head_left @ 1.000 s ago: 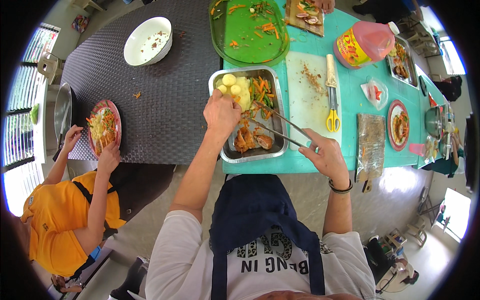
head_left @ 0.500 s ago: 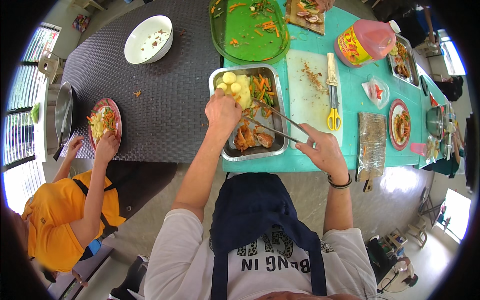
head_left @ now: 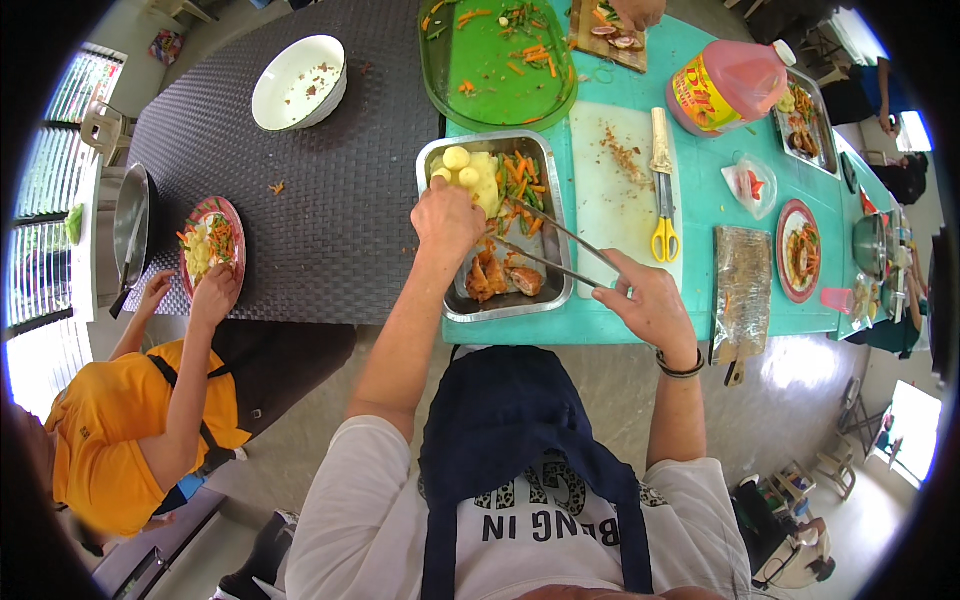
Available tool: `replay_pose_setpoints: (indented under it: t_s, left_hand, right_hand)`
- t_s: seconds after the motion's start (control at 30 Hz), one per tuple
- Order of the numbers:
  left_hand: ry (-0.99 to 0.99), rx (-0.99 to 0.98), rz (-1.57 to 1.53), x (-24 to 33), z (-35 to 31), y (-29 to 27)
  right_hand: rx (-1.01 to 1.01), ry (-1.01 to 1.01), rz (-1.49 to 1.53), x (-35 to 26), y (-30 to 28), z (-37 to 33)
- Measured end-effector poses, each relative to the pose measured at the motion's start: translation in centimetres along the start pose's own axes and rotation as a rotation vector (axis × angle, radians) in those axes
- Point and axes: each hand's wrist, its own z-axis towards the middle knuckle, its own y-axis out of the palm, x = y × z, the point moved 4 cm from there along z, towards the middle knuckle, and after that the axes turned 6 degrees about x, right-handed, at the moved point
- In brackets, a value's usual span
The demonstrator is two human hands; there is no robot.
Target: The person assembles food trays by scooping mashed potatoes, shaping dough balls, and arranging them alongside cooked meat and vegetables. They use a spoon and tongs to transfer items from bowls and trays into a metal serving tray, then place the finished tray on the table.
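A rectangular metal tray (head_left: 556, 165) lies in front of me at the table's near edge. It bears mashed potato (head_left: 484, 183) with several pale yellow balls on top, cut carrots and green beans (head_left: 524, 178), and browned rolled meat pieces (head_left: 487, 277). My right hand (head_left: 650, 305) grips metal tongs (head_left: 570, 238) from the right, their tips reaching into the tray beside the vegetables. Over the tray's left side, my left hand (head_left: 448, 215) is closed with its fingertips down by the mashed potato; whatever they hold is hidden.
Beyond the tray is a green oval tray (head_left: 500, 60) with vegetable scraps. A white cutting board (head_left: 605, 200) carries yellow-handled scissors (head_left: 664, 215). A pink jug (head_left: 730, 85), wrapped board (head_left: 742, 290) and plate (head_left: 798, 250) stand right; a white bowl (head_left: 300, 85) and yellow-shirted co-worker (head_left: 120, 425) left.
Little differs. My left hand and the tongs stay over the tray with barely any shift. The co-worker's hands still work at the plate on the left.
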Motion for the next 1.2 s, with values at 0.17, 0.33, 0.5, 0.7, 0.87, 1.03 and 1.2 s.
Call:
replay_pose_setpoints:
  t_s: [0.17, 0.33, 0.5, 0.7, 0.87, 1.03, 1.2]
  left_hand:
    - [-0.095, -0.013, -0.057, -0.2, -0.1, 0.1]
    - [-0.069, 0.077, -0.126, -2.5, 0.4, -2.3]
    - [0.042, 0.127, -0.112, -3.1, 0.2, -1.4]
    - [0.084, 0.180, -0.091, -2.7, 0.2, -0.5]
    - [0.011, 0.108, -0.028, -2.3, 0.3, 0.0]
    - [-0.048, -0.018, 0.009, -1.5, -0.1, -0.9]
    - [-0.101, -0.004, 0.005, -1.6, -0.1, -1.2]
  right_hand:
    - [0.024, -0.056, -0.002, 0.1, -0.1, 0.3]
    - [-0.019, -0.094, -0.001, 0.3, -0.2, 0.9]
    - [-0.051, -0.077, 0.013, 0.2, 0.2, 1.4]
    - [-0.034, -0.088, 0.028, 0.5, 0.7, 1.3]
    - [-0.016, -0.098, 0.034, 0.8, 0.9, 1.3]
    - [-0.031, -0.084, 0.038, 0.7, 0.9, 1.4]
    - [-0.021, -0.078, 0.025, 0.6, 0.7, 1.4]
